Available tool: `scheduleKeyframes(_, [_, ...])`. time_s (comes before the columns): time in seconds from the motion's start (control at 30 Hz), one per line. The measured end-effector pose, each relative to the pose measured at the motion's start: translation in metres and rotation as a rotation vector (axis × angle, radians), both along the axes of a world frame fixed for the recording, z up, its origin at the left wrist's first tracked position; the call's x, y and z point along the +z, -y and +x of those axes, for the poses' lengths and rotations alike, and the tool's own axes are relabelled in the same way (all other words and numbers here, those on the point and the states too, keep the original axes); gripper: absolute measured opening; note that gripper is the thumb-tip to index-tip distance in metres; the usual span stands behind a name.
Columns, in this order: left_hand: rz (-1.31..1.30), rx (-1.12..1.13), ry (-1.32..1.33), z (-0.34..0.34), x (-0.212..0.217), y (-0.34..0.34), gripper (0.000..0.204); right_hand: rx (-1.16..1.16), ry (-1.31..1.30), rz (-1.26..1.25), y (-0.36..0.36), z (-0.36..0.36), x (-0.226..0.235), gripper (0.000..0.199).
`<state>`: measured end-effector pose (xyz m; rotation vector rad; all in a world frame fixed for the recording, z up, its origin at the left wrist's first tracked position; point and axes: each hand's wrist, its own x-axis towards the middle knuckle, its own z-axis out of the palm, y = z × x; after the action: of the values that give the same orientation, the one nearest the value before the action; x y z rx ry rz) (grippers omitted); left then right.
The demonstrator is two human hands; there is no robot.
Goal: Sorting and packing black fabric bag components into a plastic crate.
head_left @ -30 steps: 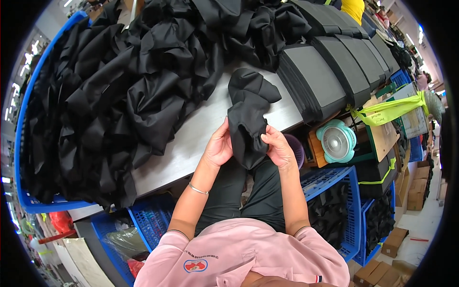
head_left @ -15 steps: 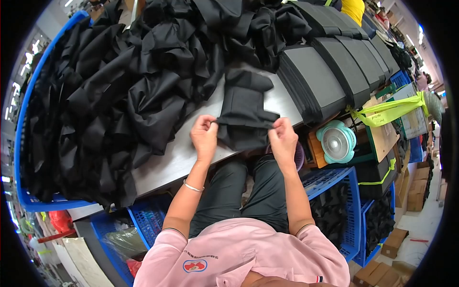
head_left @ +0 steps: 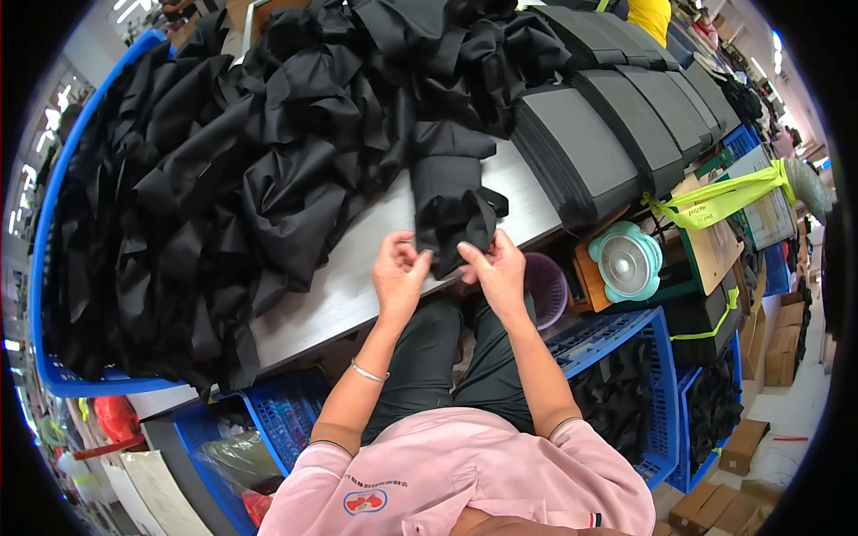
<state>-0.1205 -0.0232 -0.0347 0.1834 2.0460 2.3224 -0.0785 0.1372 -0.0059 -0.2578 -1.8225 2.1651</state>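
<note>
A black fabric piece (head_left: 449,183) lies partly folded on the white tabletop (head_left: 349,259), and its near part is bunched up over the front edge. My left hand (head_left: 399,272) pinches its near left corner between thumb and fingers. On the near right corner my right hand (head_left: 497,275) has closed, its thumb resting on top of the cloth. Some of the fingertips are hidden behind the fabric. A large heap of loose black fabric pieces (head_left: 304,170) spreads beside and beyond it, reaching close to its left side.
Stacks of flat black pieces (head_left: 585,147) stand on the table at right. A teal-rimmed round fan-like object (head_left: 628,262) sits beside the table, near a purple basket (head_left: 547,290). Blue crates (head_left: 657,393) stand low at right. A blue bin rim (head_left: 40,295) encloses the heap at left.
Both hands have come closer together, and the near part of the fabric piece, spread wide before, is now gathered and folded between them. The purple basket shows more.
</note>
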Motion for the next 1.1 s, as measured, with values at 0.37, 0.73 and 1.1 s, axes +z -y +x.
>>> scheduleKeyframes(0.37, [-0.028,0.231,-0.101,0.016,0.015,0.005,0.051,-0.534,-0.107,0.949,-0.075,-0.003,0.042,0.040])
scheduleKeyframes(0.73, [0.201,-0.101,0.188,0.073,0.028,-0.007,0.029,-0.405,0.177,1.101,-0.205,-0.038,0.079,0.028])
scheduleKeyframes(1.1, [0.721,-0.849,0.657,0.106,0.008,-0.072,0.083,-0.316,-0.137,1.199,-0.012,0.129,0.062,0.014])
